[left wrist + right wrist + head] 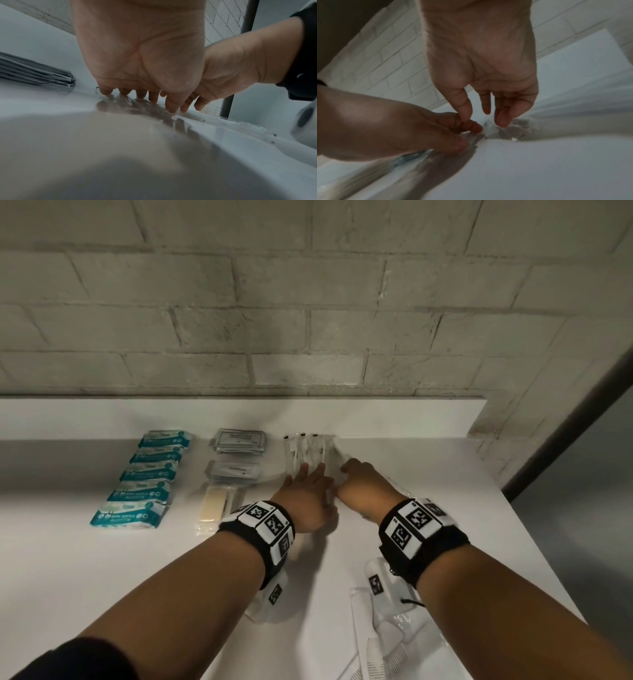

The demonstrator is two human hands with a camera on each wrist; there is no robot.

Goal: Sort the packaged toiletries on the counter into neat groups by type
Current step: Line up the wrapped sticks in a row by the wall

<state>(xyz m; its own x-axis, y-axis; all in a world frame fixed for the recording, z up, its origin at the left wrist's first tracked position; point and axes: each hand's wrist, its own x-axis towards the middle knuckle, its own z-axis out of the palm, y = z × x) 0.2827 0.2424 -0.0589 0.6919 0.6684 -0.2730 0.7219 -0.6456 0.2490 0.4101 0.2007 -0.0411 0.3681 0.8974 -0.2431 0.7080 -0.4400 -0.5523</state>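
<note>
Clear packets (pixel 310 455) — half hidden under hands (pixel 329 491)

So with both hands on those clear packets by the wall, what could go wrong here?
The clear-wrapped packets look slippery; pressing with the left hand and right hand may fan them out. The left forearm hangs just beside the soap bar and could nudge it. The packaged combs lie under the right forearm.

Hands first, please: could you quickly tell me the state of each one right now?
Left hand: open, straight fingers pressing on the clear-wrapped packets.
Right hand: open, fingers loosely bent, tips touching the same clear wrappers, holding nothing.
</note>
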